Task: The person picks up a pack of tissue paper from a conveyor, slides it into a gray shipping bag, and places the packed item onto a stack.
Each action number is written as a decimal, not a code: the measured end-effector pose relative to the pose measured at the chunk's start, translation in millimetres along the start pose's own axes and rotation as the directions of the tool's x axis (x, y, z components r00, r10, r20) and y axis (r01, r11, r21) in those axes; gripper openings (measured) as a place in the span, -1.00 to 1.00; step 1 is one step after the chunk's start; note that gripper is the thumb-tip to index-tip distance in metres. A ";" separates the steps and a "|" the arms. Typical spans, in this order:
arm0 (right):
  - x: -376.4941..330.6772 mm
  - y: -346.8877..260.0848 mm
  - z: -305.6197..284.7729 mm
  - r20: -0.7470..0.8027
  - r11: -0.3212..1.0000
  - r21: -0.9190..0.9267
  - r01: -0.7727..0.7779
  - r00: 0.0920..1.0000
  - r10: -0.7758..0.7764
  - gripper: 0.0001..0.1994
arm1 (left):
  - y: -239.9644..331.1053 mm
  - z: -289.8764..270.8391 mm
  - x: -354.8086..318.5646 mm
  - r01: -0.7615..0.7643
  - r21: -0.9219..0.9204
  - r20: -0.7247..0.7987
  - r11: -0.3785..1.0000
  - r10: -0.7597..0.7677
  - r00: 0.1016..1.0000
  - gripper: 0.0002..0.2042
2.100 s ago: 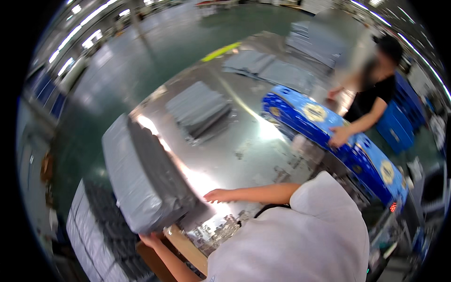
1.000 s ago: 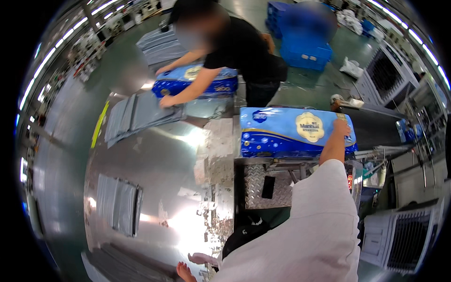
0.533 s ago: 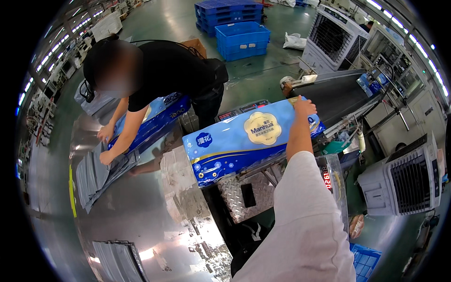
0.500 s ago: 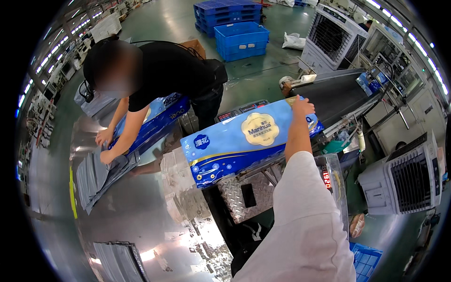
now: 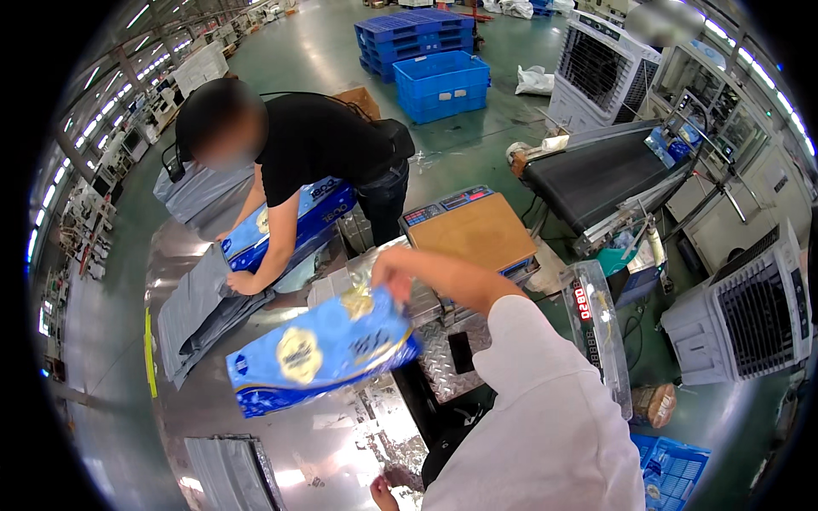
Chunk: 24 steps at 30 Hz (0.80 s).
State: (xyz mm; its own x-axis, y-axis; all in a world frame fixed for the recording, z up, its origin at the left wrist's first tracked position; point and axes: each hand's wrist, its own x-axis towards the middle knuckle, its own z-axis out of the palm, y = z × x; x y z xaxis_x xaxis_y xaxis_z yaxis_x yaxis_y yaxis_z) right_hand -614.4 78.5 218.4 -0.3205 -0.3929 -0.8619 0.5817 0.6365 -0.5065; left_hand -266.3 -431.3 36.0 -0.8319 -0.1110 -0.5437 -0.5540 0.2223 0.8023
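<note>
A long blue plastic-wrapped pack of tissue paper (image 5: 328, 362), with cream labels, hangs tilted over the metal table. My right hand (image 5: 394, 277) grips its upper right end; motion smears the picture there. At the lower edge shows my left hand (image 5: 383, 494), mostly cut off, with fingers apart and nothing seen in them. Across the table a co-worker in a black shirt (image 5: 319, 140) bends over a second blue pack (image 5: 294, 221). The co-worker's hand (image 5: 245, 283) is on a grey plastic bag (image 5: 200, 298) at that pack's end.
A stack of flat grey bags (image 5: 228, 473) lies on the metal table (image 5: 319, 451). Right of it stand a weighing scale (image 5: 473, 230) with a brown top, a red-digit display (image 5: 584, 302) and a black conveyor belt (image 5: 588, 175). Behind are a blue crate (image 5: 441, 89) and blue pallets (image 5: 413, 38).
My right hand has carried the blue pack left and nearer, off the scale, whose brown top now shows. My left hand has come into view. The co-worker's grey bag now meets the other pack's end.
</note>
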 end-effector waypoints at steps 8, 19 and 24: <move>154.4 -117.8 150.7 0.084 0.807 0.222 0.548 0.813 -0.575 -0.48 | -1.7 -64.2 42.7 0.048 -0.521 -0.261 0.852 -0.212 0.942 -0.45; 280.0 -66.8 349.3 -0.206 0.496 0.680 0.539 0.791 -0.576 -0.47 | 40.5 -34.3 42.7 -0.132 -0.892 -0.167 0.433 -0.043 0.985 -0.39; 190.0 -109.9 355.6 -0.025 0.844 0.429 0.324 0.938 -0.347 -0.33 | 77.2 -68.4 -25.3 -0.085 -0.698 -0.313 0.711 -0.196 0.929 -0.33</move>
State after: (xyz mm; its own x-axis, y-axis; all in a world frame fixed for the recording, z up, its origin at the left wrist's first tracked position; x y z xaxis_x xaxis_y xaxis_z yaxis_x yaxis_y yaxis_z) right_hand -473.4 -302.1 119.0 -0.5212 -0.5725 -0.6330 0.7074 0.1252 -0.6957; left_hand -290.2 -477.6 128.5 -0.6747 -0.4498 -0.5852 -0.3455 -0.5082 0.7889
